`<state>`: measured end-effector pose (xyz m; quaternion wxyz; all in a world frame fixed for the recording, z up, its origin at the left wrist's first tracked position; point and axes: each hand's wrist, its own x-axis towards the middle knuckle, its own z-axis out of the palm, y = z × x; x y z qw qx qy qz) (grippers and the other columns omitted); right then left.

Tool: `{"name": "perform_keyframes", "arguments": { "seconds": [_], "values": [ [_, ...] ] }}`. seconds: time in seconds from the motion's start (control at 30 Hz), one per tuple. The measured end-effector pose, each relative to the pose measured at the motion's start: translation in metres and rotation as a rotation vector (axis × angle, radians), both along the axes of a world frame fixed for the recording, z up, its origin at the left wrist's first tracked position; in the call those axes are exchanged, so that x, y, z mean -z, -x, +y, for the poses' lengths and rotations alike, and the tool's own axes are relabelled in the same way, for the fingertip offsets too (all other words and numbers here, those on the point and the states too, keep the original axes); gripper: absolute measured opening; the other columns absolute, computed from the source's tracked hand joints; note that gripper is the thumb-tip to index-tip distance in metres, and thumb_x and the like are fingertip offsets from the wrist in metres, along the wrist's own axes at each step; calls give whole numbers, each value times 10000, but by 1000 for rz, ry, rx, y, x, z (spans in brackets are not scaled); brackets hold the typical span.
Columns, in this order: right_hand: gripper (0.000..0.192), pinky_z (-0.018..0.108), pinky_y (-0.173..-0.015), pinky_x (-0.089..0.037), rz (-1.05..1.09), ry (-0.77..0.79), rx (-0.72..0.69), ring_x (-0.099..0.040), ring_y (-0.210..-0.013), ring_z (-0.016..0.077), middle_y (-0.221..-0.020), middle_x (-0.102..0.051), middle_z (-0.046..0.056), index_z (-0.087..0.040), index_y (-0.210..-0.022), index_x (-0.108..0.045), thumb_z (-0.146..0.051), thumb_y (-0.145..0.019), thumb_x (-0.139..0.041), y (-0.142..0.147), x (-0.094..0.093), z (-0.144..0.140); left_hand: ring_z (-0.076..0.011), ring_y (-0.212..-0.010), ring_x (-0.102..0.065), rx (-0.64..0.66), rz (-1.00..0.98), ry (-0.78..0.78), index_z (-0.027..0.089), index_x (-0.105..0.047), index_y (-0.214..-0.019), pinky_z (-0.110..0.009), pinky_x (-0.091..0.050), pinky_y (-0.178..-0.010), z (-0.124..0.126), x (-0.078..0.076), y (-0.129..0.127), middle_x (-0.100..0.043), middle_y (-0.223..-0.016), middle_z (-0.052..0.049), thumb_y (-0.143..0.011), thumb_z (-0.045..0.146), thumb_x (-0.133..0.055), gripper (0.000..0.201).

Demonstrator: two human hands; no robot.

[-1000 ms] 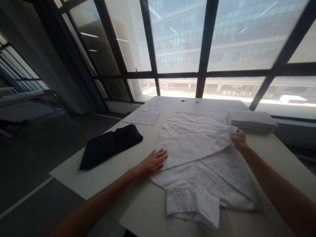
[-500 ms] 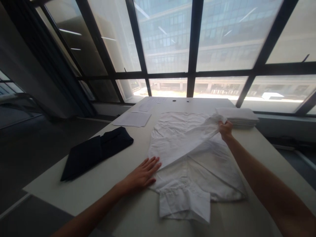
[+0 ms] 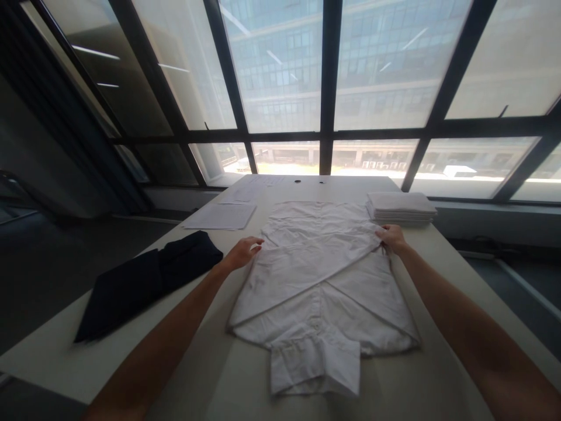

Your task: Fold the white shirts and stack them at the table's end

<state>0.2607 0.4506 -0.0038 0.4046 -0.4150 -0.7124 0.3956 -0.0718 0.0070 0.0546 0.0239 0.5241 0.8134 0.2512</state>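
Observation:
A white long-sleeved shirt (image 3: 313, 257) lies spread on the white table, its collar (image 3: 313, 368) toward me. One sleeve is folded slantwise across its body. At the right edge, my right hand (image 3: 392, 238) is closed, pinching the shirt's fabric. My left hand (image 3: 244, 252) is by the opposite edge, fingers slightly bent and a small gap showing between thumb and fingers. Whether its fingertips touch the cloth is hard to make out.
A dark folded garment (image 3: 149, 280) lies on the left of the table (image 3: 210, 351). Paper sheets (image 3: 221, 216) are beyond it. A stack of folded white cloth (image 3: 401, 207) sits at the back right. Large windows (image 3: 284, 70) rise behind the table.
My left hand has moved from flat on the shirt's lower left up to its left edge. My right hand has lowered the lifted fabric, and the sleeve now lies flatter across the shirt.

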Motion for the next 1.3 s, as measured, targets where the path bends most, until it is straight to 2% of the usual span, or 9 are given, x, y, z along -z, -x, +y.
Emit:
{"name": "perform_keyframes", "arguments": {
  "seconds": [0.13,0.27,0.4,0.5,0.7,0.8,0.97,1.17,1.3],
  "values": [
    [286,266,-511,-402,-42,39,25,-537,-559,163,-532,-596,13,-123,-600,-686,-378,-493,-761,0,2,2,-250,-893,-666,27,-164,134,156,-728,-954,-335,-508,-859,10,11,35,-754,-983,-113,-851,608,-498,517],
    [372,258,-516,-390,-11,23,42,-533,-570,158,-566,-613,16,-114,-677,-717,-445,-509,-748,2,7,4,-210,-785,-601,93,-125,134,171,-682,-787,-307,-496,-793,4,21,45,-681,-847,-71,-845,668,-478,541],
    [477,260,-529,-419,64,-28,68,-563,-593,173,-638,-665,50,-104,-753,-737,-541,-564,-713,13,15,6,-220,-877,-601,119,-104,8,185,-648,-760,-332,-502,-895,-2,29,49,-643,-916,-75,-877,684,-453,548],
    [429,286,-574,-462,-21,-83,105,-616,-640,213,-671,-695,86,-124,-726,-732,-538,-621,-698,23,19,7,-239,-953,-601,84,-51,-18,191,-659,-771,-371,-491,-961,-7,37,54,-647,-984,-97,-885,652,-471,510],
    [315,370,-774,-528,-279,-172,191,-692,-813,275,-877,-749,138,-151,-918,-758,-333,-667,-704,29,24,8,-265,-1042,-586,-98,132,148,207,-709,-807,-412,-470,-981,-8,44,57,-659,-1120,-109,-891,487,-535,340],
    [349,367,-778,-537,-241,-161,136,-699,-808,266,-883,-756,135,-136,-978,-752,-328,-696,-676,29,22,11,-281,-1090,-579,-177,178,228,224,-734,-807,-404,-479,-947,-3,40,50,-647,-1178,-89,-906,506,-532,361],
    [343,349,-792,-538,-164,-223,106,-710,-875,268,-957,-764,161,-111,-984,-741,-347,-770,-616,34,12,10,-291,-1159,-564,-172,166,270,242,-741,-795,-410,-478,-966,-2,34,38,-639,-1232,-57,-873,520,-593,324],
    [378,438,-955,-475,-394,-281,126,-643,-1085,345,-1106,-718,223,-98,-1101,-733,-329,-853,-566,40,7,-12,-311,-1249,-558,-206,195,240,247,-724,-1039,-465,-483,-1020,-7,25,27,-616,-1331,-90,-908,422,-575,264],
    [470,433,-1092,-380,-589,-507,23,-513,-1289,330,-1370,-598,219,-103,-1308,-643,-351,-969,-431,59,1,-54,-269,-1388,-477,1,238,168,207,-574,-1392,-455,-382,-1159,-9,29,-12,-529,-1495,-116,-1000,373,-432,449]
  ]
}}
